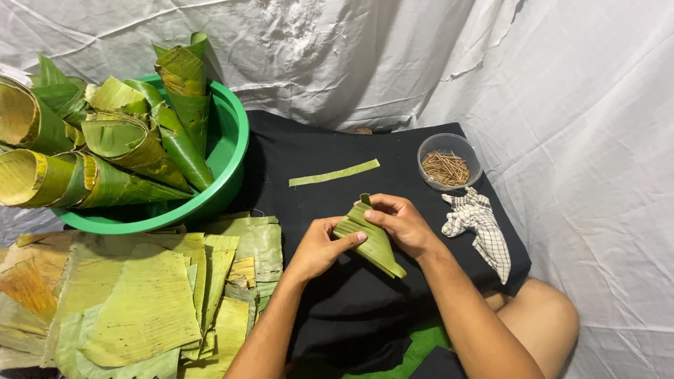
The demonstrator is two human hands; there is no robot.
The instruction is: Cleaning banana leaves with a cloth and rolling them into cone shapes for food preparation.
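Observation:
Both hands hold a folded green banana-leaf cone [375, 245] over a black cloth [337, 295]. My left hand [319, 245] grips its left side, thumb pressed on the leaf. My right hand [401, 223] wraps the top edge from the right, fingers curled over the fold. The cone's point aims down to the right. A narrow green leaf strip [334, 173] lies flat on the cloth just beyond the hands.
A green plastic basin [232, 151] at the left is full of rolled leaf cones [126, 140]. Flat banana-leaf pieces [140, 302] are stacked at the lower left. A clear bowl of thin sticks [448, 162] and a checked cloth [484, 228] lie to the right. White sheeting surrounds everything.

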